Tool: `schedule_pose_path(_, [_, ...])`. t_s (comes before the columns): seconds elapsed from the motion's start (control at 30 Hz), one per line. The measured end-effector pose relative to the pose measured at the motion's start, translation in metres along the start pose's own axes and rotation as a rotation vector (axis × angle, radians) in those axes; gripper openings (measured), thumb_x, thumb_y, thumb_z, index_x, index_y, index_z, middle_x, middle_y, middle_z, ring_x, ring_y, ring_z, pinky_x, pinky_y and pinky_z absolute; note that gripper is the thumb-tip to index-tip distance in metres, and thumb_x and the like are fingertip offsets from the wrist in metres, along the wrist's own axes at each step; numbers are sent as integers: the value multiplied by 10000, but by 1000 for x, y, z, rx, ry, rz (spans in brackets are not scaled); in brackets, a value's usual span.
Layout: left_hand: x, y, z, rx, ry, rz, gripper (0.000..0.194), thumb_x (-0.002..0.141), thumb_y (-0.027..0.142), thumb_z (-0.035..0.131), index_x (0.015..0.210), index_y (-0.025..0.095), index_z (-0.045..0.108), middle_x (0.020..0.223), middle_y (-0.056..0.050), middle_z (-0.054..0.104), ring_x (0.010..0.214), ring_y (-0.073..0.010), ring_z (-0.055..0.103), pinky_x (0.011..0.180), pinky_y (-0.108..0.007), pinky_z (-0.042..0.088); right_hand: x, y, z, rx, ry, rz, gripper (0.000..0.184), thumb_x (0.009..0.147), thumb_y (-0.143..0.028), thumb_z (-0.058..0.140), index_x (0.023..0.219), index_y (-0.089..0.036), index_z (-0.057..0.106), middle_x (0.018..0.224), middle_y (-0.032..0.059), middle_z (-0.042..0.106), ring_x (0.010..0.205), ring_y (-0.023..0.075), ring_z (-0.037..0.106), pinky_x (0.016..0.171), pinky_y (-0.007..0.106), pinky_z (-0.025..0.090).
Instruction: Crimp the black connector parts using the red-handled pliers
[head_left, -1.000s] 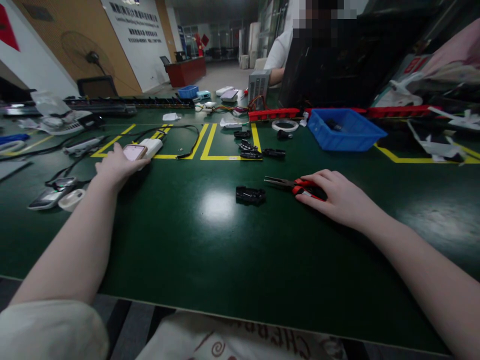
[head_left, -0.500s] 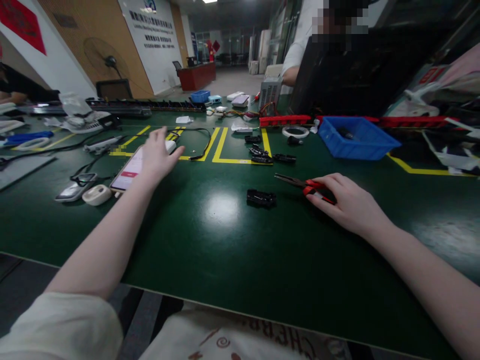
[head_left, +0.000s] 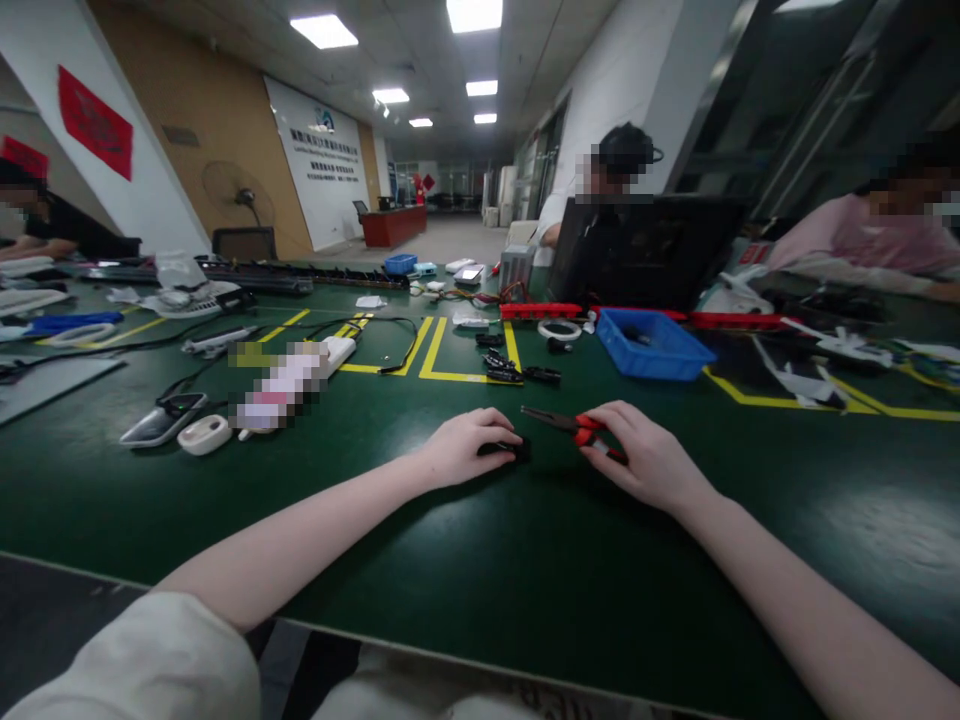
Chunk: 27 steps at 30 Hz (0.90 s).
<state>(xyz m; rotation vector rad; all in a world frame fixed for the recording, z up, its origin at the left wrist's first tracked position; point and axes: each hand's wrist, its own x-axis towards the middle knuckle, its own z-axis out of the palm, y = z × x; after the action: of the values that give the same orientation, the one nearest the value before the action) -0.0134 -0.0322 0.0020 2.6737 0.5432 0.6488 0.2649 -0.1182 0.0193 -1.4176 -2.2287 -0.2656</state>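
My left hand [head_left: 474, 446] is closed on a small black plastic part [head_left: 523, 450], its fingers covering most of it on the green table [head_left: 420, 590]. To its right, my right hand [head_left: 645, 452] grips long-nose pliers [head_left: 556, 418] by their red and black handles. The jaws point left, just above and beside the black part, without visibly touching it. Beyond both hands, several more black parts [head_left: 504, 366] lie in a loose group on the yellow tape lines.
A blue bin [head_left: 652, 345] with dark pieces inside stands at the right back. White tape roll [head_left: 559, 329] lies left of it. A phone [head_left: 285, 385], a white case [head_left: 205, 435], a grey device [head_left: 163, 420] and cables occupy the left. Other people sit across the table.
My left hand has come from the phone to the black part and closed on it. My right hand still holds the pliers. The camera view has tilted up.
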Motion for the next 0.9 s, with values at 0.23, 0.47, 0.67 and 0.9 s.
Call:
schedule_pose_path(0.23, [2,-1,4,-82,23,-78,181,909,283,607,1020,242,743,1082,-30,652,937,-178,642,847,-278,494,0,-7,1,-16,-40,-71,341,827,-386,647,1110,-209,578,1082,114,615,939,240,626,810,392,538])
schedule_pose_path(0.47, [3,-6,5,-164,49,-110,150,886,308,638,918,208,746,999,-30,663,880,-158,649,837,-260,495,1,-7,0,-40,-46,-87,381,824,-346,646,1175,-214,579,1156,119,632,1076,279,591,919,469,485])
schedule_pose_path(0.67, [5,-10,7,-231,54,-122,157,889,299,629,878,175,725,983,-47,657,910,-164,643,865,-265,497,0,-7,-3,17,-87,-45,359,822,-405,657,1124,-219,601,1093,101,649,974,251,612,834,430,513])
schedule_pose_path(0.9, [6,-7,5,-259,23,-118,126,890,256,604,882,176,701,991,-52,656,930,-174,630,881,-284,491,0,-10,-3,52,-115,-7,330,812,-424,666,1072,-225,622,1040,84,663,915,237,634,795,406,534])
